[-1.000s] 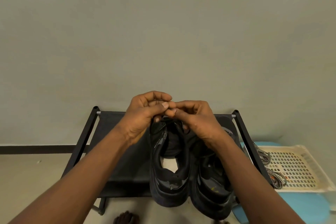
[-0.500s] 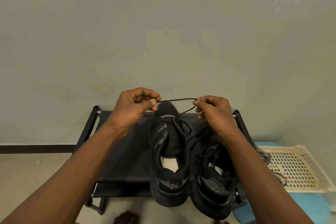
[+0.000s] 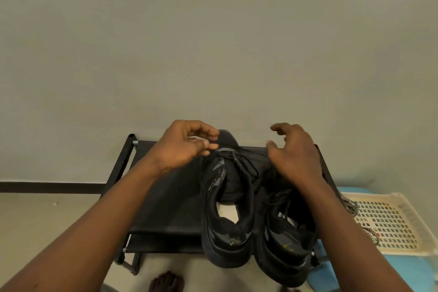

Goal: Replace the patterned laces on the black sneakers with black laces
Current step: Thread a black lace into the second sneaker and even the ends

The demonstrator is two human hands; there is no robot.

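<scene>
Two black sneakers stand side by side on a black fabric rack (image 3: 166,197), the left sneaker (image 3: 213,239) with its toe toward the wall and the right sneaker (image 3: 284,258) close beside it. A black lace (image 3: 248,166) lies loosely over the left sneaker's front. My left hand (image 3: 182,149) hovers by that toe with loosely curled fingers and nothing visible in them. Above the right sneaker's toe, my right hand (image 3: 296,154) has its fingers spread and holds nothing. Patterned black-and-white laces (image 3: 349,205) lie at the right.
A cream perforated tray (image 3: 388,223) rests on a blue surface (image 3: 426,275) right of the rack, with the patterned laces draped over its left edge. A bare foot (image 3: 166,282) shows on the floor below the rack. The wall is close behind.
Half a second ago both hands pinched the black lace stretched between them above the toe. Now the lace has dropped onto the left sneaker and both hands have spread apart and lowered.
</scene>
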